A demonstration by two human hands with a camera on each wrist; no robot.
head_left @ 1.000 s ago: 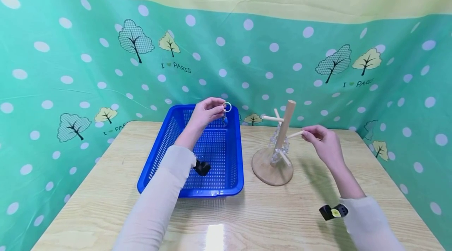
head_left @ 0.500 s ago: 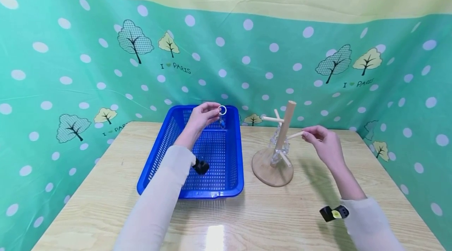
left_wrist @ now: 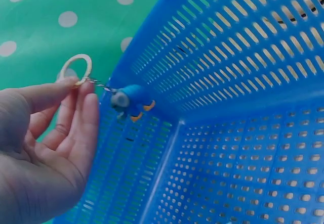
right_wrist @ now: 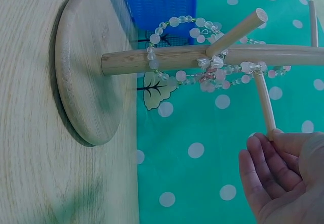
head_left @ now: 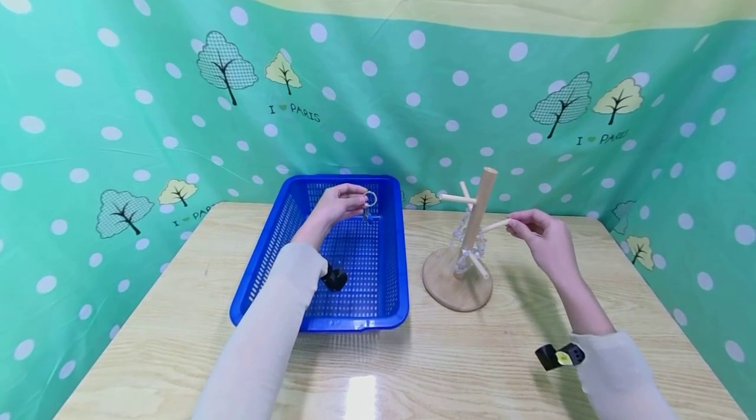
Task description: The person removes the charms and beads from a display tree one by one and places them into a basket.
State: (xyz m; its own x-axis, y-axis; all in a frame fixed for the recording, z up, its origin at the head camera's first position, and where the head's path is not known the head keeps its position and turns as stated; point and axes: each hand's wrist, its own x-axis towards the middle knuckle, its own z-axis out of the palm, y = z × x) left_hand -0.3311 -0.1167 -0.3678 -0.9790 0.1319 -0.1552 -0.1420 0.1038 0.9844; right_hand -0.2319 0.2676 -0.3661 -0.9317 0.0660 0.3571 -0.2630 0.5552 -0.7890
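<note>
My left hand [head_left: 338, 205] pinches the pale ring of a keychain [left_wrist: 132, 98] between thumb and fingertips, above the far part of the blue plastic basket [head_left: 354, 324]. From the ring, a small blue figure with orange feet dangles on a short chain. My right hand [head_left: 545, 241] holds the tip of one peg [right_wrist: 265, 102] of the wooden stand [head_left: 480, 209]. Beaded bracelets [right_wrist: 153, 52] of clear and pale pink beads hang on the stand's lower pegs. Its two upper pegs reach out to the left and back.
The basket stands left of the stand on a light wooden table [head_left: 461, 367]. A green dotted cloth [head_left: 378, 105] with printed trees hangs close behind the table and along its sides. The stand's round base [head_left: 443, 281] sits just right of the basket.
My left hand has come down and slightly left with the keychain, deeper over the basket. My right hand keeps its hold on the peg, and the stand stays in place.
</note>
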